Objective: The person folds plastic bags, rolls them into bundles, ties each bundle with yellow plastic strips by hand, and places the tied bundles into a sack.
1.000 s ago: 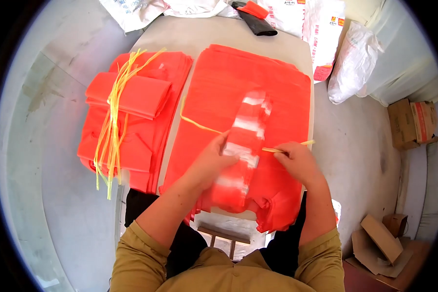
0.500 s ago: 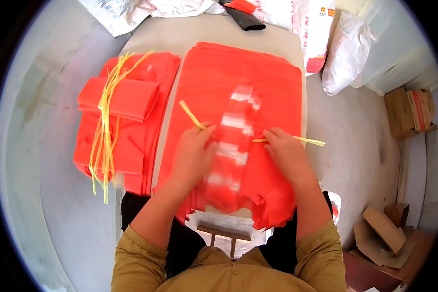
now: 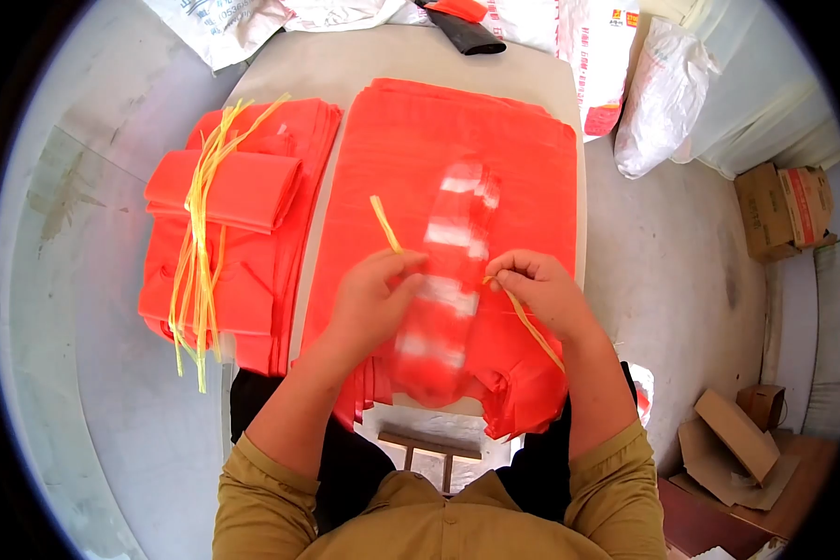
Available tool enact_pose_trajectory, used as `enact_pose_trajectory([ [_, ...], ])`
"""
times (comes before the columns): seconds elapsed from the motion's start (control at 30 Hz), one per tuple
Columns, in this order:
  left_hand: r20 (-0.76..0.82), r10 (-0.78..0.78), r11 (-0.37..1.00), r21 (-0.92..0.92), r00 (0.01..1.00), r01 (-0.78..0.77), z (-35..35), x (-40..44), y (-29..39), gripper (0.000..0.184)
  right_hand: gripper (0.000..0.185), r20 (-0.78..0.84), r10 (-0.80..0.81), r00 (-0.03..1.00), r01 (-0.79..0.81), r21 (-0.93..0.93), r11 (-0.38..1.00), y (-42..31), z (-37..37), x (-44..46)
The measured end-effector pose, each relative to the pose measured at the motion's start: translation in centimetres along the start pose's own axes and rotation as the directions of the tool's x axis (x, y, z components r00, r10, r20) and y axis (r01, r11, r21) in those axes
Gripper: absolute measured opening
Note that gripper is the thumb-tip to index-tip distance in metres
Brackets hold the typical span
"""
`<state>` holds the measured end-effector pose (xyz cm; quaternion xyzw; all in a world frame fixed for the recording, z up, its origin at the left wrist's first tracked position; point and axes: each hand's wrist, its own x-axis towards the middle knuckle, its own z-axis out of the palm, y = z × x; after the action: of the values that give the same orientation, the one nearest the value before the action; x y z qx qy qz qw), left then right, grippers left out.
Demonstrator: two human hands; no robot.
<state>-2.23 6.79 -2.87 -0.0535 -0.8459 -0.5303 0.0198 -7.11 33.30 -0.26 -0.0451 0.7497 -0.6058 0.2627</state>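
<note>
A folded bundle of red plastic bags with white patches (image 3: 451, 241) lies lengthwise on a wide stack of flat red plastic bags (image 3: 401, 140). At its left side my left hand (image 3: 375, 297) pinches a strip of yellow plastic twine (image 3: 383, 220), whose short end sticks up past the fingers. On the right my right hand (image 3: 543, 291) grips yellow twine between thumb and fingers, and its tail hangs down toward the wrist. Whether both ends belong to one strip under the bundle is hidden.
Left of the stack is a second pile of red bags (image 3: 224, 308), with a folded red packet (image 3: 238, 187) and several yellow strips (image 3: 199, 243) across it. White sacks (image 3: 665, 98) stand behind the table (image 3: 364, 58). Cardboard boxes (image 3: 782, 213) are at the right.
My right hand has curled in and its twine tail has swung from pointing right to hanging downward. My left hand has shifted slightly right, and its twine end stands steeper.
</note>
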Motion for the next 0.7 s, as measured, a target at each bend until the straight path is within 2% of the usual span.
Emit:
enact_pose_trajectory([
  [0.1, 0.104, -0.106, 0.978, -0.169, 0.989, 0.122, 0.3, -0.4, 0.6, 0.03, 0.018, 0.03, 0.019, 0.999, -0.023, 0.155, 0.988, -0.2, -0.6, -0.2],
  [0.13, 0.111, -0.051, 0.992, -0.105, 0.992, 0.063, 0.2, -0.5, 1.1, 0.027, 0.019, 0.028, 0.018, 0.999, -0.023, 0.199, 0.98, -0.3, -0.7, -0.4],
  [0.2, 0.136, 0.056, 0.998, 0.022, 0.989, -0.06, -0.1, -0.5, 1.8, 0.022, 0.019, 0.012, -0.038, 0.999, 0.036, 0.168, 0.985, 0.2, -0.9, -0.1],
  [0.23, 0.121, 0.142, 0.984, 0.094, 0.983, -0.153, 0.0, -0.5, 1.5, 0.019, 0.019, 0.005, -0.067, 0.998, 0.065, 0.152, 0.986, 0.3, -0.9, 0.0],
  [0.3, 0.111, 0.311, 0.914, 0.237, 0.944, -0.329, 0.2, -0.4, 0.8, 0.014, 0.018, -0.034, -0.026, 0.999, 0.029, 0.105, 0.994, 0.2, -0.6, -0.1],
  [0.4, 0.121, 0.207, 0.919, 0.315, 0.971, -0.235, 0.3, -0.5, 1.5, 0.009, 0.018, -0.098, -0.02, 0.995, 0.019, -0.017, 1.0, 0.3, -0.7, 0.2],
  [0.5, 0.018, -0.062, 0.997, 0.054, 0.998, 0.061, 1.5, -0.5, 2.5, 0.021, 0.018, -0.18, -0.2, 0.963, 0.187, -0.087, 0.979, 1.4, -0.1, 1.0],
  [0.53, 0.01, -0.103, 0.993, -0.051, 0.995, 0.103, 1.8, -0.5, 2.6, 0.02, 0.018, -0.21, -0.282, 0.936, 0.266, -0.101, 0.959, 1.8, 0.4, 1.2],
  [0.6, 0.008, -0.184, 0.949, -0.259, 0.983, 0.18, 2.3, -0.4, 2.6, 0.018, 0.019, -0.272, -0.248, 0.93, 0.249, -0.033, 0.968, 2.0, 1.3, 1.6],
  [0.63, 0.022, -0.18, 0.951, -0.253, 0.983, 0.179, 2.3, -0.4, 2.1, 0.017, 0.02, -0.303, -0.23, 0.925, 0.241, 0.002, 0.97, 2.0, 1.8, 1.7],
  [0.7, 0.052, -0.171, 0.954, -0.243, 0.984, 0.178, 2.5, -0.2, 1.1, 0.015, 0.017, -0.293, -0.246, 0.924, 0.203, -0.171, 0.964, 1.2, 2.5, 1.4],
])
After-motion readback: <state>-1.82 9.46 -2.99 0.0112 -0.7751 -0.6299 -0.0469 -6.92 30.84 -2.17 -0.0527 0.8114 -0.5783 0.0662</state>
